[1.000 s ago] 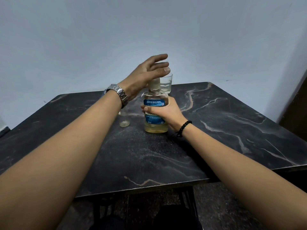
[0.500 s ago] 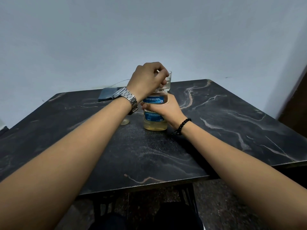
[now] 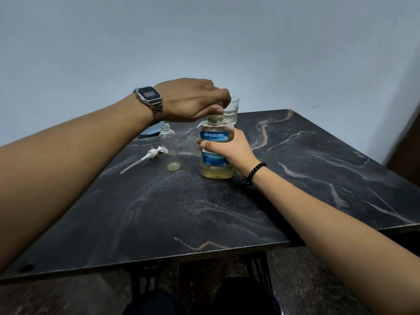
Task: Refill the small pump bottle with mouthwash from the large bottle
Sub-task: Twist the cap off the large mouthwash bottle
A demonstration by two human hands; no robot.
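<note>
The large mouthwash bottle (image 3: 217, 153), clear with a blue label and yellowish liquid low inside, stands upright on the black marble table (image 3: 204, 212). My right hand (image 3: 229, 151) grips its body from the right. My left hand (image 3: 193, 101) is closed over its cap from above, thumb and fingers pinching the cap. Left of it stands the small clear bottle (image 3: 171, 151), upright, neck uncovered, with a trace of liquid at the bottom. Its white pump head with dip tube (image 3: 145, 158) lies flat on the table further left.
A clear drinking glass (image 3: 232, 110) stands just behind the large bottle. A flat blue-grey item (image 3: 151, 130) lies at the back left under my left forearm. The table's front edge (image 3: 181, 253) is near me; a pale wall rises behind.
My left hand came down from open above the bottle to closed on the cap, and its wrist has turned so the watch face shows. The right hand keeps hold of the bottle.
</note>
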